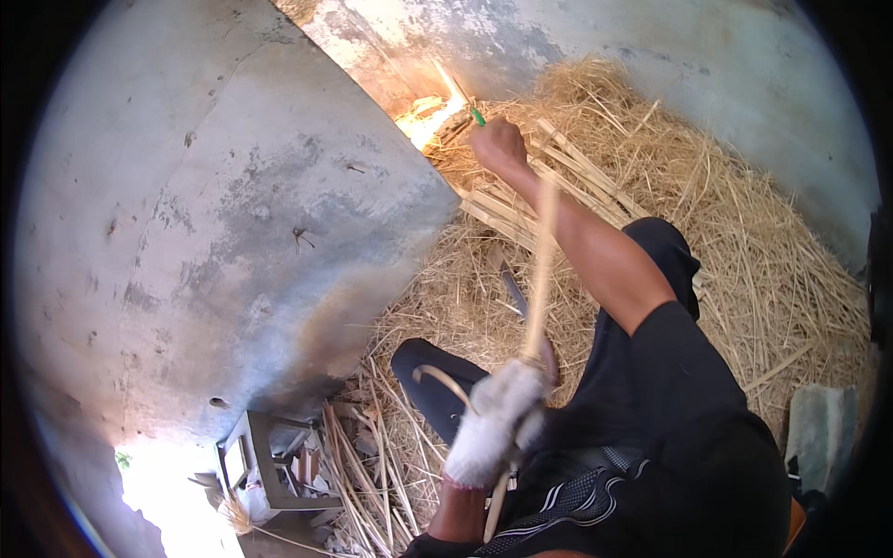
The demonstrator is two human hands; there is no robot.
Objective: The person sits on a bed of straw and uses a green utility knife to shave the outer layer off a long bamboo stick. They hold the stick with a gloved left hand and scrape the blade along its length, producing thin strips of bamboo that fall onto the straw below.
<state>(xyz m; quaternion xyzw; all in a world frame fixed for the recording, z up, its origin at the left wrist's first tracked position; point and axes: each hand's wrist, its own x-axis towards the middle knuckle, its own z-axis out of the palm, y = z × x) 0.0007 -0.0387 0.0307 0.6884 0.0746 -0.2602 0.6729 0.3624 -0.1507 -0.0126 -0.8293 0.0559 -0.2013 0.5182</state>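
My left hand (pixel 498 423), in a whitish work glove, is closed around a pale bamboo strip (pixel 541 270) in front of my lap. The strip is blurred as it rises from the fist, and a pale end shows below the wrist. A thin curled strip (pixel 442 383) sticks out at the glove's left side. My bare right hand (pixel 499 144) reaches far forward to the bright wall corner. Its fingers are closed on a slim tool with a green part (pixel 477 116); its kind is unclear. Between my legs lies a dark blade-like tool (pixel 512 286), partly hidden by the strip.
Several split bamboo pieces (pixel 586 177) lie beyond my knees on a heap of shavings (pixel 735 219). A grey wall (pixel 233 214) stands close on the left. A small stool (pixel 279 465) and long strips (pixel 377 465) are at lower left; a greyish slab (pixel 820 432) is at right.
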